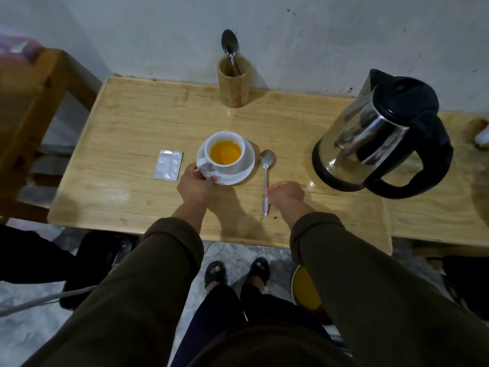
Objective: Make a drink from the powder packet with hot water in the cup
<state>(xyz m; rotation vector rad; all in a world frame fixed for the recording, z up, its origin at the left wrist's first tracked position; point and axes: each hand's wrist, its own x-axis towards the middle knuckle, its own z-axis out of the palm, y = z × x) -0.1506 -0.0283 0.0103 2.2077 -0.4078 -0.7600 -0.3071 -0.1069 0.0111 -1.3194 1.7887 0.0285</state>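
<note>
A white cup point(232, 165) full of orange-yellow drink stands on a white saucer point(244, 170) at the middle of the wooden table. My left hand point(195, 185) grips the saucer's near-left rim beside the cup's handle. A silver powder packet point(168, 165) lies flat just left of the saucer. A metal spoon point(266, 178) lies on the table to the right of the saucer, bowl away from me. My right hand point(287, 193) rests at the spoon's handle, fingers curled and touching it. A steel kettle point(381, 133) with a black lid and handle stands at the right.
A bamboo holder point(233, 83) with a second spoon stands at the back against the wall. A wooden chair frame point(34, 102) is left of the table. An adjoining wooden surface point(436, 207) extends to the right. My feet and a yellow-lidded container point(307, 290) are on the floor below.
</note>
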